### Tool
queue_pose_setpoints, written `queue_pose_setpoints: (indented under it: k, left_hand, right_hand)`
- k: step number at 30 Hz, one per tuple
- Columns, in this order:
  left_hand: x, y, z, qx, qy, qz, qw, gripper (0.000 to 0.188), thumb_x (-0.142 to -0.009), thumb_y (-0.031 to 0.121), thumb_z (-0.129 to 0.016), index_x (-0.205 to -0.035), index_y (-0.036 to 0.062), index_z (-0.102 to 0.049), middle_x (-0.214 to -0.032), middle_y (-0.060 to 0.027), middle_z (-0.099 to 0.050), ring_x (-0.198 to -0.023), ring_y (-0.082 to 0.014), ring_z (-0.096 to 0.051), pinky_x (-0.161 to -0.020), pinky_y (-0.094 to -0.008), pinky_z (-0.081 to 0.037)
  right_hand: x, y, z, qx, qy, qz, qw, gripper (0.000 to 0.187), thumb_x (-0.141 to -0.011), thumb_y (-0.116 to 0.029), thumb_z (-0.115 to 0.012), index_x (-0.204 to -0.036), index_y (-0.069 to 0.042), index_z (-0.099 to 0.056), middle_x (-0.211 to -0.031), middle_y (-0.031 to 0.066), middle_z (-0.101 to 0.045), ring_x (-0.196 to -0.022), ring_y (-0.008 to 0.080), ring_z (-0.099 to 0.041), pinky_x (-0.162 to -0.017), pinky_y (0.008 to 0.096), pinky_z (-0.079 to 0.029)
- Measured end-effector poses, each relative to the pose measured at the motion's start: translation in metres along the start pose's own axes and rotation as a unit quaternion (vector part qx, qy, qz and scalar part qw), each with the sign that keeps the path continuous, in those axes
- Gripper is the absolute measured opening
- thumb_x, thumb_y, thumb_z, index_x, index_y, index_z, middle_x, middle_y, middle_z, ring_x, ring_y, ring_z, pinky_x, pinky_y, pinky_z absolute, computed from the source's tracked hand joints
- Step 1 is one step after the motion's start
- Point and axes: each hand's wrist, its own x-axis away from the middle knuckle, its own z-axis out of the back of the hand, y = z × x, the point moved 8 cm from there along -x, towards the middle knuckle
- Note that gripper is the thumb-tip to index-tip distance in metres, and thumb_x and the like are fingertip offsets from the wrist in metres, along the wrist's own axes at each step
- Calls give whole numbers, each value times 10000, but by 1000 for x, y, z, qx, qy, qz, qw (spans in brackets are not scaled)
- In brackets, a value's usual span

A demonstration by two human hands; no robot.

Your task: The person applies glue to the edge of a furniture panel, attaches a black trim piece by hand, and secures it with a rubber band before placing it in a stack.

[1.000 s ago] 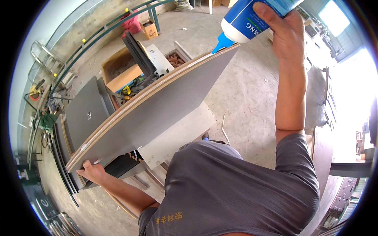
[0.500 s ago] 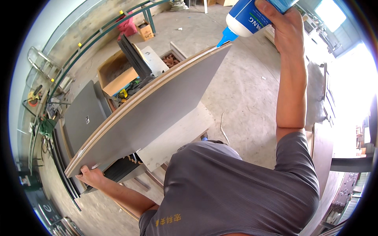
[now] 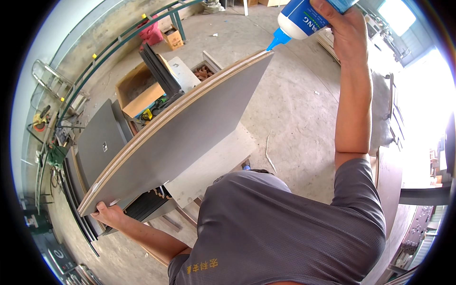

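Observation:
A grey board [image 3: 190, 123] stands on edge before me, its long wooden edge facing up. Along the groove in that edge runs a whitish line of glue. My left hand [image 3: 108, 213] grips the board's near left corner, with the thumb on the grey face and the other fingers partly hidden. Held up at the far right, a blue and white glue bottle [image 3: 299, 21] points its blue nozzle down at the board's far end. My right hand [image 3: 346, 28] is wrapped round the bottle; the nozzle tip is at the edge's end.
Under the board is a pale work table [image 3: 213, 164]. Behind it stand an open cardboard box [image 3: 137, 90] with dark strips and a box of brown pieces [image 3: 204, 72]. Another grey panel [image 3: 102, 128] lies at the left, near a green metal rail [image 3: 90, 71]. More boards [image 3: 387, 190] stand at the right.
My right hand has moved the glue bottle slightly right, bringing the nozzle to the very end of the edge. The board has shifted a little left; my left hand keeps its grip.

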Motion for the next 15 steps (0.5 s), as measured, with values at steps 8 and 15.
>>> queue_pose_setpoints:
  k: [8,15]
  left_hand:
    - [-2,-4,3,9,-27,0,1000,761,-732,471,-887,-1246,-15,-607,-1170,-123,-663,-1088,-275,-633,-970,-466,-500]
    - [0,-1,9,-6,-12,-21,1000,773,-752,547,-863,-1231,-2,-604,-1174,-101,-629,-1104,-263,-604,-947,-455,-509]
  right_hand:
    - [-2,-5,3,26,14,-13,999,426,-843,-242,-840,-1151,5,-681,-1032,95,-743,-919,197,-722,-836,334,-568]
    - [0,46,24,-52,47,-90,993,473,-903,-306,-771,-1233,-5,-618,-1108,134,-723,-929,232,-731,-810,347,-585]
